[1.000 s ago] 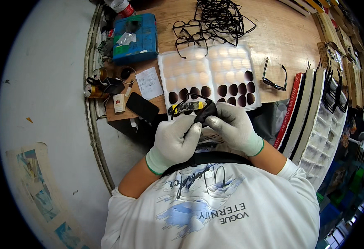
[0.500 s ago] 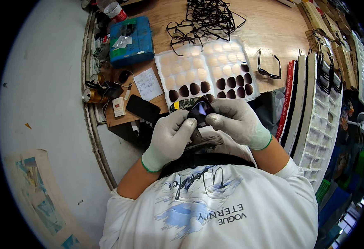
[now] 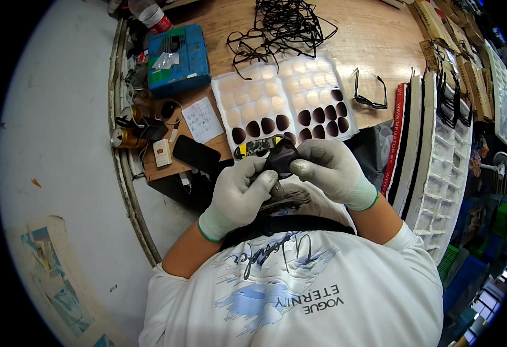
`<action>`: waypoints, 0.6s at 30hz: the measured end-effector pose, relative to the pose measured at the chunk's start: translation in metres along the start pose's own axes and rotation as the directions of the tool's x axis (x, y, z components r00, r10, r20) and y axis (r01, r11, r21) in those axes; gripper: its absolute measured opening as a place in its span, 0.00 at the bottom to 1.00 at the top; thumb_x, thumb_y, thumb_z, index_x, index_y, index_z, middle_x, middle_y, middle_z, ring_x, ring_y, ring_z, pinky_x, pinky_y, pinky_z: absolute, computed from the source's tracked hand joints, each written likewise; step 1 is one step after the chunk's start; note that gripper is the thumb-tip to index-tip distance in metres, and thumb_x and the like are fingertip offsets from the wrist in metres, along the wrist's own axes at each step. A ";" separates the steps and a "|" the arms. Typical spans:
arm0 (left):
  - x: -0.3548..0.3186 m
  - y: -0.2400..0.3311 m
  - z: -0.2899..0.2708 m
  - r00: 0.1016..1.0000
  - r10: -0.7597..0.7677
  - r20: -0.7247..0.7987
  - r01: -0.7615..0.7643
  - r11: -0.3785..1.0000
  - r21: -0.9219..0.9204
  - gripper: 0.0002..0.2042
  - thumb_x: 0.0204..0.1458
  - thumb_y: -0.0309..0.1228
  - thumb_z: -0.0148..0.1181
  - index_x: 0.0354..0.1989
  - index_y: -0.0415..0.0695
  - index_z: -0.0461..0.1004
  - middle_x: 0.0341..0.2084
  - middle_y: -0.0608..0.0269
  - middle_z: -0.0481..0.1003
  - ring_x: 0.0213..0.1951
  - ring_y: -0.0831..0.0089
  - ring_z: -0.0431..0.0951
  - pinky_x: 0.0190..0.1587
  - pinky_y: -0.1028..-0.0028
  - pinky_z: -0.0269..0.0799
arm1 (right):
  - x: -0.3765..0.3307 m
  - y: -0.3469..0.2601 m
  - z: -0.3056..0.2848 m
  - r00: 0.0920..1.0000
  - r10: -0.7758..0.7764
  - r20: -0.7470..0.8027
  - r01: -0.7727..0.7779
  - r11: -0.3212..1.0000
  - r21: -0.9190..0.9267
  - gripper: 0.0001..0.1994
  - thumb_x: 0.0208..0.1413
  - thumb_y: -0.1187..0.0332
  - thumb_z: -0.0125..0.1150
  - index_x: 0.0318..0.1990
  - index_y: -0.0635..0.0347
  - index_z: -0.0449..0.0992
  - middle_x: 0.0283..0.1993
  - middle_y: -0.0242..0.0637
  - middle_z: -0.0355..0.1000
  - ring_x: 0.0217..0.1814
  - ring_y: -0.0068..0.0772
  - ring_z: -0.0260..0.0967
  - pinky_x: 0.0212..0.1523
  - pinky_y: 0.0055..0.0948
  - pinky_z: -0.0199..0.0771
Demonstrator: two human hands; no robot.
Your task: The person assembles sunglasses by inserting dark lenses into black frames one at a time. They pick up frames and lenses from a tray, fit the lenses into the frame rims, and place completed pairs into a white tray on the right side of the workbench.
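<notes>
Both my hands wear whitish gloves with green cuffs and meet in front of my body. Between them is a dark sunglass lens (image 3: 281, 158), pinched on its left side by the thumb and fingers of my left hand (image 3: 236, 191). My right hand (image 3: 337, 174) grips its right edge, thumb toward me. Whether a frame surrounds the lens is hidden by my fingers. Just beyond lies a white lens tray (image 3: 286, 98), its nearer rows holding several dark lenses (image 3: 268, 125). A yellow, black and grey patterned item (image 3: 254, 148) shows at the tray's near edge.
A heap of black eyeglass frames (image 3: 291, 26) lies at the back. One folded-open frame (image 3: 371, 102) rests right of the tray. On the left are a blue box (image 3: 178, 61), a paper note (image 3: 202, 120), a phone (image 3: 196, 155) and a small carton (image 3: 162, 152). White compartment trays (image 3: 438, 185) stand at right.
The lens has tilted between my hands, and its bright bluish reflection has faded to plain dark. Both hands keep their pinch on it. The whole view has shifted slightly.
</notes>
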State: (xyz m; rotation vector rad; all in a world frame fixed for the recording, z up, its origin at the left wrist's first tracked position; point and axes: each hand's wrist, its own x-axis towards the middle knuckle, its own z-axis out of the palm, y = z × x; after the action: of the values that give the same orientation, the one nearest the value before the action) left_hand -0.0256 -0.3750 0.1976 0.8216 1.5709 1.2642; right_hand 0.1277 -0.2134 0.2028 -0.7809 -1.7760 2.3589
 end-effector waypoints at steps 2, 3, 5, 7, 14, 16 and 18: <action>0.001 0.000 0.001 0.991 0.130 -0.021 -0.127 0.986 0.112 0.09 0.62 0.28 0.54 0.41 0.33 0.76 0.25 0.60 0.81 0.28 0.80 0.79 0.32 0.79 0.74 | 0.001 -0.002 0.000 1.000 -0.006 -0.025 0.004 0.997 -0.078 0.13 0.64 0.68 0.65 0.45 0.73 0.78 0.35 0.32 0.76 0.36 0.16 0.68 0.39 0.22 0.72; 0.001 -0.001 0.004 0.980 0.195 -0.040 -0.187 0.970 0.157 0.08 0.62 0.27 0.55 0.41 0.33 0.76 0.24 0.60 0.81 0.27 0.79 0.79 0.32 0.79 0.74 | 0.002 -0.002 -0.002 0.999 0.009 -0.038 -0.015 0.987 -0.159 0.13 0.64 0.67 0.65 0.43 0.73 0.79 0.33 0.31 0.75 0.34 0.15 0.66 0.36 0.22 0.71; 0.003 -0.002 0.006 0.955 0.292 -0.057 -0.275 0.940 0.203 0.07 0.60 0.25 0.58 0.41 0.34 0.77 0.24 0.56 0.81 0.26 0.74 0.81 0.30 0.76 0.75 | 0.001 0.000 -0.002 0.998 -0.010 -0.064 -0.004 0.976 -0.218 0.13 0.63 0.67 0.65 0.40 0.72 0.79 0.28 0.28 0.72 0.30 0.14 0.63 0.31 0.22 0.68; 0.008 -0.002 0.006 0.933 0.356 -0.056 -0.339 0.920 0.198 0.07 0.57 0.24 0.62 0.42 0.35 0.79 0.26 0.51 0.80 0.25 0.65 0.82 0.30 0.72 0.75 | -0.001 0.008 0.000 0.992 -0.077 -0.095 0.059 0.982 -0.182 0.13 0.63 0.66 0.65 0.38 0.72 0.78 0.24 0.26 0.69 0.27 0.14 0.59 0.27 0.23 0.64; 0.042 -0.011 0.014 0.952 0.305 0.027 -0.300 0.914 0.274 0.06 0.54 0.28 0.67 0.34 0.39 0.77 0.19 0.56 0.75 0.19 0.63 0.78 0.23 0.69 0.72 | 0.001 -0.004 -0.030 0.917 -0.347 -0.196 0.189 0.811 -0.554 0.18 0.52 0.66 0.74 0.45 0.67 0.77 0.44 0.44 0.73 0.40 0.32 0.72 0.43 0.32 0.74; 0.054 0.000 0.020 0.944 0.295 0.146 -0.327 0.893 0.311 0.07 0.53 0.30 0.68 0.34 0.41 0.78 0.20 0.56 0.75 0.20 0.62 0.78 0.24 0.69 0.72 | -0.001 -0.014 -0.054 0.901 -0.431 -0.054 0.310 0.723 -0.617 0.24 0.46 0.69 0.75 0.51 0.64 0.74 0.59 0.49 0.68 0.56 0.44 0.70 0.60 0.41 0.71; 0.072 0.008 0.032 0.917 0.274 0.288 -0.373 0.845 0.383 0.09 0.52 0.34 0.67 0.38 0.43 0.81 0.21 0.55 0.77 0.21 0.60 0.79 0.26 0.66 0.74 | -0.001 -0.016 -0.089 0.860 -0.458 0.225 0.483 0.588 -0.649 0.22 0.46 0.70 0.73 0.50 0.65 0.74 0.58 0.50 0.69 0.58 0.50 0.70 0.62 0.44 0.69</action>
State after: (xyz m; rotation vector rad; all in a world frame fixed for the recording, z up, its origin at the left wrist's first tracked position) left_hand -0.0214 -0.2969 0.1865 1.5190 1.5903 1.0113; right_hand 0.1644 -0.1308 0.2001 -0.2237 -2.5169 1.3463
